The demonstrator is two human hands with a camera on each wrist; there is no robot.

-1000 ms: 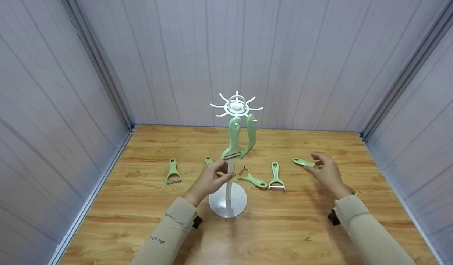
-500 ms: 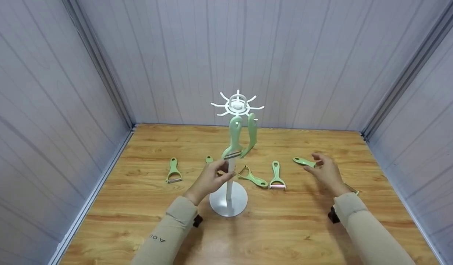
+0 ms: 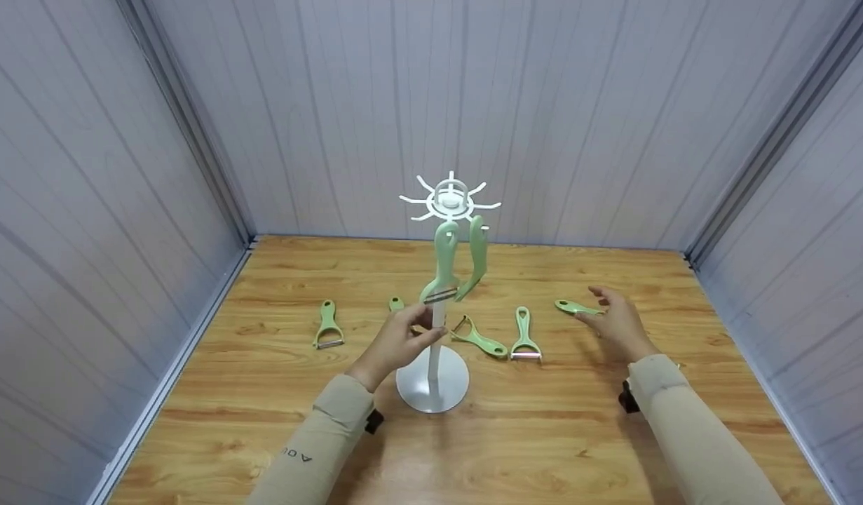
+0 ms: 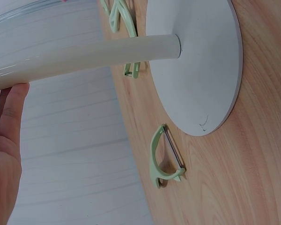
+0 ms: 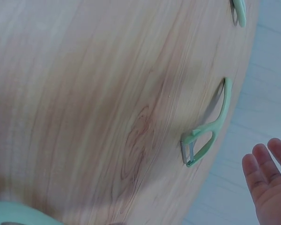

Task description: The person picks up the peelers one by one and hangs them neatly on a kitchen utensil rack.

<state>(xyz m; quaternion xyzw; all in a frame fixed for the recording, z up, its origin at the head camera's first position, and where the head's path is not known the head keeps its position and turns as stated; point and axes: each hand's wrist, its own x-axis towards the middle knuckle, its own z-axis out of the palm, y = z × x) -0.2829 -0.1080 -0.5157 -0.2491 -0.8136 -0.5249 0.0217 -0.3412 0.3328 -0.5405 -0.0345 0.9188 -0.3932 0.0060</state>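
My left hand (image 3: 396, 344) holds the white pole (image 4: 93, 56) of a round-based display stand between thumb and fingers. From the stand's front hooks hang two green peelers (image 3: 445, 259), handles up and blades down, the lower blade just above my fingers. On the right side, my right hand (image 3: 617, 322) hovers with fingers spread beside a green peeler (image 3: 571, 306) lying on the table. The hand overlaps that peeler's blade end in the head view. In the right wrist view, a gap shows between the open fingers (image 5: 260, 171) and the nearest peeler (image 5: 222, 117).
Several more green peelers lie about: one at left (image 3: 328, 326), one partly behind my left hand (image 3: 396, 304), two right of the pole (image 3: 524, 337). Another pokes into the right wrist view's lower corner (image 5: 18, 213). Pale panelled walls (image 3: 431, 105) enclose the wooden table (image 3: 529, 435).
My right hand and forearm have shifted slightly left and up, covering most of the peeler by the wrist. The left hand stays on the pole.
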